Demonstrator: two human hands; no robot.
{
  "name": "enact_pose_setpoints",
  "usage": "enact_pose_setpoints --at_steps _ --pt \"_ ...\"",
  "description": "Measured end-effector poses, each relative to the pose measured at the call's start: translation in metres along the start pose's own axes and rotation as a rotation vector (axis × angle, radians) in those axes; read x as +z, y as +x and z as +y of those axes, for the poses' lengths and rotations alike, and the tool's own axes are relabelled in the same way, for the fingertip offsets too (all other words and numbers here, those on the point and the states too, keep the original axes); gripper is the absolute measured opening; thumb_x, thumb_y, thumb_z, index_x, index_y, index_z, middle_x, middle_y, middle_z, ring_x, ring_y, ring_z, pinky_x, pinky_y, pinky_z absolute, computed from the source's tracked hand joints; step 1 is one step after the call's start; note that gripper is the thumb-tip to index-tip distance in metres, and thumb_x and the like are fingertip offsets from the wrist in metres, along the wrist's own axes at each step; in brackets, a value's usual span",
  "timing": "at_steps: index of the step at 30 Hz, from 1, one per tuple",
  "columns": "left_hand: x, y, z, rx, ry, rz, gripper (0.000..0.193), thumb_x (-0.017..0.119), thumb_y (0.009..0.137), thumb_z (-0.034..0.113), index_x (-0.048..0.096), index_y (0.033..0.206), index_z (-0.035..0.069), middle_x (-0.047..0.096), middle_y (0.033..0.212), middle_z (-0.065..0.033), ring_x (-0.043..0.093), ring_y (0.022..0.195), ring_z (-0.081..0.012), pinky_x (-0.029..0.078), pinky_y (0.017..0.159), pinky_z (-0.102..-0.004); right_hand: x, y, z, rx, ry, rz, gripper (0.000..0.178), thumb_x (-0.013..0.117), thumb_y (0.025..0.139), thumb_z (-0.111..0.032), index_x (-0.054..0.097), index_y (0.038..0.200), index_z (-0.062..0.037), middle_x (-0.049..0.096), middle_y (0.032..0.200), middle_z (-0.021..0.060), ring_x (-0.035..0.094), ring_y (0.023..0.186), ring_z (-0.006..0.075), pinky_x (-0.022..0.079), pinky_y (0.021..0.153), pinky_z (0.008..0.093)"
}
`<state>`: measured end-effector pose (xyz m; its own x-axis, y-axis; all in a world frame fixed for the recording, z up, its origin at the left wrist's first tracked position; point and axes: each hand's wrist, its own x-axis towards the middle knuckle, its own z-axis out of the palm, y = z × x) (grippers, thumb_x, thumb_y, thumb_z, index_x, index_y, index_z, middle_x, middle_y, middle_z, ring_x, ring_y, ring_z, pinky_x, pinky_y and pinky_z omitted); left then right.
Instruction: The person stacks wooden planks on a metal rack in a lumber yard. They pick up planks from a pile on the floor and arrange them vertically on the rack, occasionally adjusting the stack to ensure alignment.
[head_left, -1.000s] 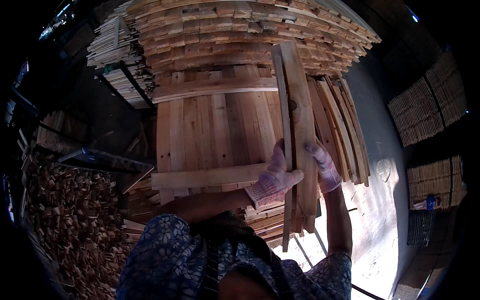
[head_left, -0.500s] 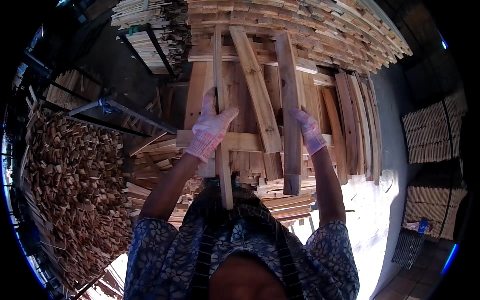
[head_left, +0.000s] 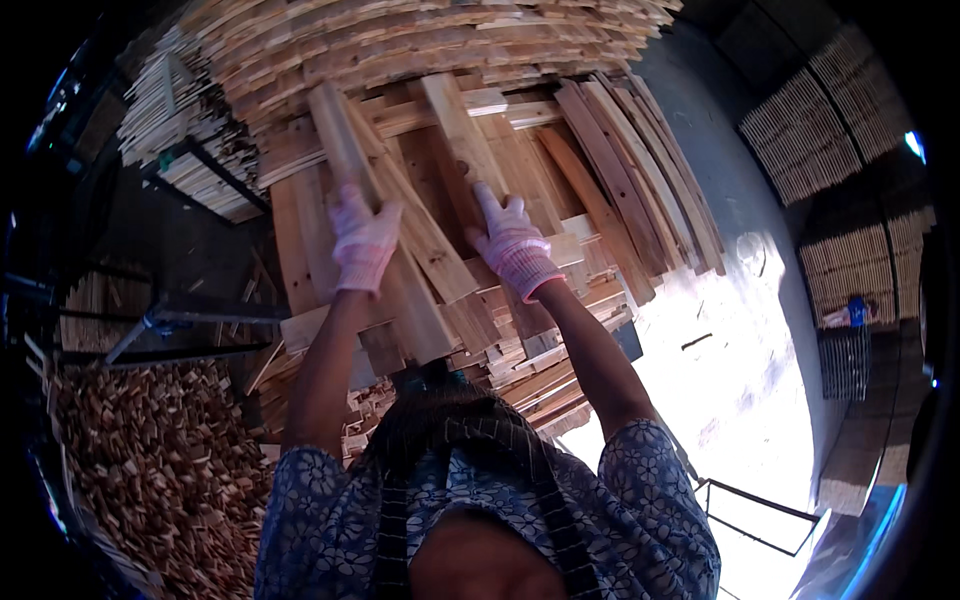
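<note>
Both my hands wear pale pink-and-white knitted gloves. My left hand [head_left: 365,245] is closed round a long, flat wooden board [head_left: 418,315], fingers and thumb at its opposite edges. The board's near end reaches toward my body. My right hand [head_left: 517,250] grips another pale wooden board [head_left: 452,115], its fingers over the top and thumb by the left edge; the palm hides part of it. Between them a slanting board [head_left: 420,235] lies loose. Beneath are more flat boards laid on crosswise strips.
A high stack of sawn planks [head_left: 430,45] stands at the far side. Several long boards [head_left: 615,165] lie on the right. A big heap of wood offcuts [head_left: 160,470] fills the lower left, near a metal frame [head_left: 215,307]. Bundled slats [head_left: 800,130] stand along the right.
My view has turned, shifting the scene. The left board has rolled from its narrow edge to its broad face. My right hand has moved inward, and its board has tipped over too.
</note>
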<state>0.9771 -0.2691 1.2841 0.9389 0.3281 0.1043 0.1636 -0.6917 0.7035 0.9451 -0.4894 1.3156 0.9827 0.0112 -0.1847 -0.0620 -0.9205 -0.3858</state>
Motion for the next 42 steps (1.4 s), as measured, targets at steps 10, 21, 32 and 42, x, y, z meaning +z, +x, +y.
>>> enact_pose_setpoints --at_steps 10,21,32,42 --pt "-0.036 -0.017 -0.067 -0.051 0.43 -0.122 0.074 0.069 0.086 0.036 0.036 0.148 0.013 0.044 0.13 -0.0282 0.056 0.116 -0.0484 0.051 0.096 -0.0514 0.009 0.05 0.248 0.259 -0.373 0.199 0.059 0.067 0.088 -0.048 0.049 0.134 -0.0168 0.058 0.12 0.02 0.06 0.112 0.0443 0.052 0.085 0.0565" --pt "-0.061 -0.019 -0.032 -0.172 0.492 -0.204 0.074 0.069 0.087 0.048 0.042 0.147 0.014 0.039 0.143 -0.0263 0.045 0.132 -0.0433 0.045 0.106 -0.0471 -0.067 0.028 0.194 0.106 -0.052 0.158 0.056 0.071 0.088 -0.029 0.056 0.141 -0.0164 0.056 0.126 0.0211 0.059 0.116 0.0379 0.05 0.099 0.0451" --pt "-0.067 -0.018 0.017 -0.509 -1.292 -0.3 0.053 0.067 0.095 0.021 0.039 0.139 0.016 0.063 0.099 -0.0073 0.064 0.081 -0.0167 0.056 0.063 -0.0334 -0.029 -0.024 -0.071 -0.654 0.622 -0.177 0.049 0.058 0.101 -0.035 0.053 0.143 -0.0103 0.061 0.125 0.0159 0.059 0.117 0.0302 0.048 0.1 0.0384" --pt "-0.08 -0.016 0.003 -0.263 0.439 -0.22 0.093 0.072 0.084 0.041 0.022 0.158 0.018 0.037 0.144 -0.028 0.053 0.128 -0.0446 0.047 0.105 -0.0472 0.01 0.066 0.0 0.036 0.011 0.101 0.066 0.064 0.089 -0.047 0.036 0.144 -0.0233 0.051 0.138 0.0264 0.059 0.121 0.0457 0.048 0.099 0.0571"
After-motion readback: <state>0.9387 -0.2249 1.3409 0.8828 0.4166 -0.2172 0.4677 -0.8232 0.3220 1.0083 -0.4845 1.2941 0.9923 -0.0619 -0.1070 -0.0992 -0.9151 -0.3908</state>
